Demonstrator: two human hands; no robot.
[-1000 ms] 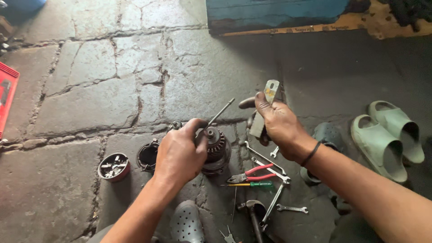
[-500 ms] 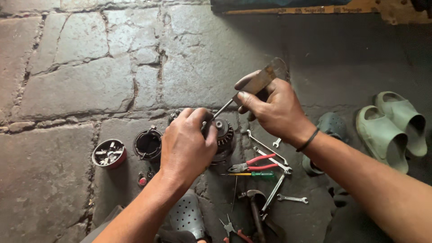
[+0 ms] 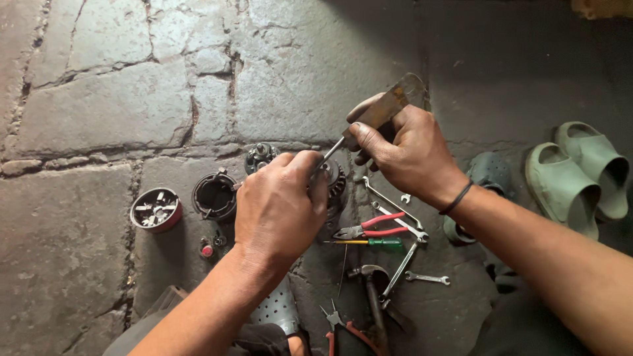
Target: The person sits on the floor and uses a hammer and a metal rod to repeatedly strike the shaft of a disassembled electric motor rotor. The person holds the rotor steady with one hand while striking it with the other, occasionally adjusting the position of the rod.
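The right hand [image 3: 412, 155] grips a rigid screwdriver [image 3: 369, 122] by its handle while the left hand [image 3: 280, 207] clasps the heavy, stiff metal motor part [image 3: 336, 188] at its rim.

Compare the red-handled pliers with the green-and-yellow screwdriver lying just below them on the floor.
The red-handled pliers have two red grips and short metal jaws pointing left; the green-and-yellow screwdriver is one straight, slimmer piece with a green handle and yellow section. The pliers lie slightly tilted, the screwdriver almost level. Both rest untouched on the stone floor, side by side among the spanners.
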